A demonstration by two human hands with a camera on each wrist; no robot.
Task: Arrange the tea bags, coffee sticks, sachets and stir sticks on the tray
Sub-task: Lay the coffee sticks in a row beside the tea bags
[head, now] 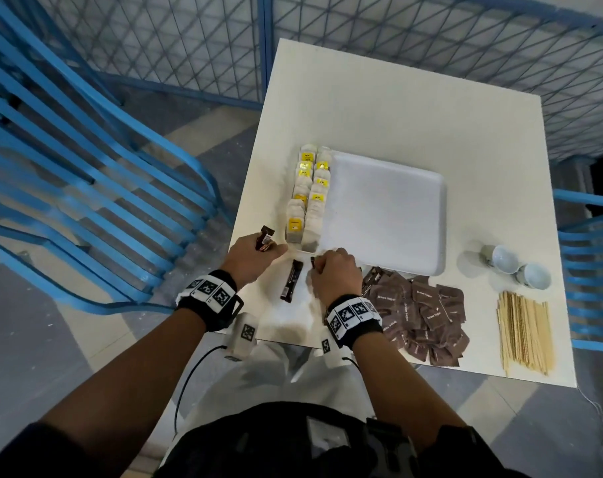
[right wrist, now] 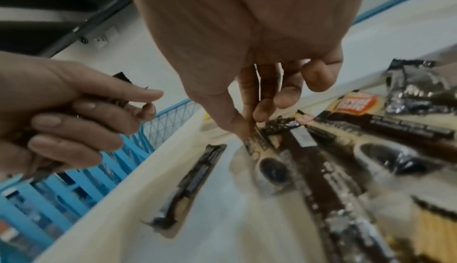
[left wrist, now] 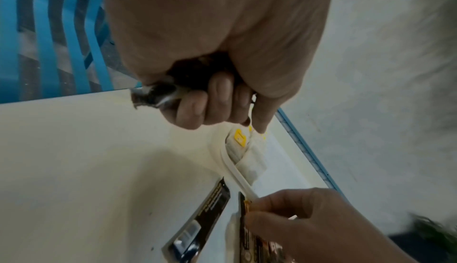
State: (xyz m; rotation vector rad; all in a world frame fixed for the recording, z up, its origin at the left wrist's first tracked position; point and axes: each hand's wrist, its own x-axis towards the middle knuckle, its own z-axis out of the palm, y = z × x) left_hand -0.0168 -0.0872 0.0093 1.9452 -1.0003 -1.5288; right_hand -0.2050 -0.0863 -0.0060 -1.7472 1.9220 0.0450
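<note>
At the near left corner of the white tray (head: 383,208), head view, a loose coffee stick (head: 290,280) lies on the table between both hands, long axis running near to far. From the left wrist, the left hand (left wrist: 210,56) clenches a bundle of coffee sticks (left wrist: 153,95). From the right wrist, the right hand (right wrist: 257,56) pinches another dark, glossy stick's (right wrist: 259,146) far end.

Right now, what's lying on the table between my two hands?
One coffee stick lies flat on the table between the left hand and right hand, in the head view.
</note>
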